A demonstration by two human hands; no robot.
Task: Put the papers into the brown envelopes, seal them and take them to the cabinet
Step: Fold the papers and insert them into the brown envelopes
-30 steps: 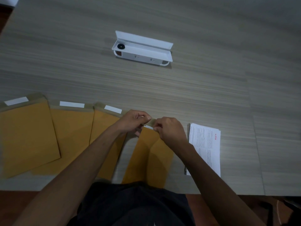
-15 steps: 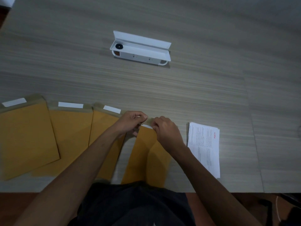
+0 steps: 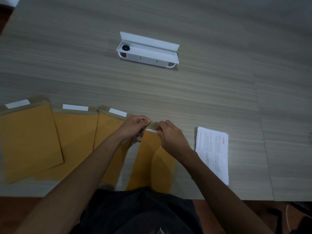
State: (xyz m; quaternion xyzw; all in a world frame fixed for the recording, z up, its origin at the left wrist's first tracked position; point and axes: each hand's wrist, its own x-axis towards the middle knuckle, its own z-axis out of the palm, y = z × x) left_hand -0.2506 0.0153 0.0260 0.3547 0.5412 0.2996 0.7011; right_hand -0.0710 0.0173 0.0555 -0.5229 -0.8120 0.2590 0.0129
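While pinched at its far end by both hands, envelope in hand [image 3: 152, 159]: lies flat at the near edge of the tabletop [image 3: 185, 92], straight ahead of the torso, near end reaching the table's edge.
Left hand [image 3: 135, 127]: fingers curled, thumb and forefinger pinching the flap [image 3: 154, 124] at the envelope's far end, from the left side.
Right hand [image 3: 170, 135]: fingers curled, fingertips pinching a white strip [image 3: 151, 130] at the flap line, from the right side; just beside the left hand, nearly touching.
Envelope relative to hands: body stretches from the fingertips toward the near edge, between the 2 forearms; only the flap end under the fingers.
Flap: greyer than the envelope body, standing a little beyond the white strip; cannot tell whether lifted or flat.
Other envelopes: 3 brown ones fanned along the near edge toward the near-left corner, each overlapping the next — leftmost envelope [image 3: 28, 141], second envelope [image 3: 76, 135], third envelope [image 3: 108, 132]; each with a white strip on its flap at the far end; third partly hidden under the left forearm.
Papers [image 3: 213, 152]: printed white stack flat on the tabletop, just right of the right wrist, near the near edge, apart from the held envelope.
White box [image 3: 148, 51]: long, lid open, well apart from the hands toward the far middle of the tabletop; small black round thing [image 3: 125, 47] at its left end.
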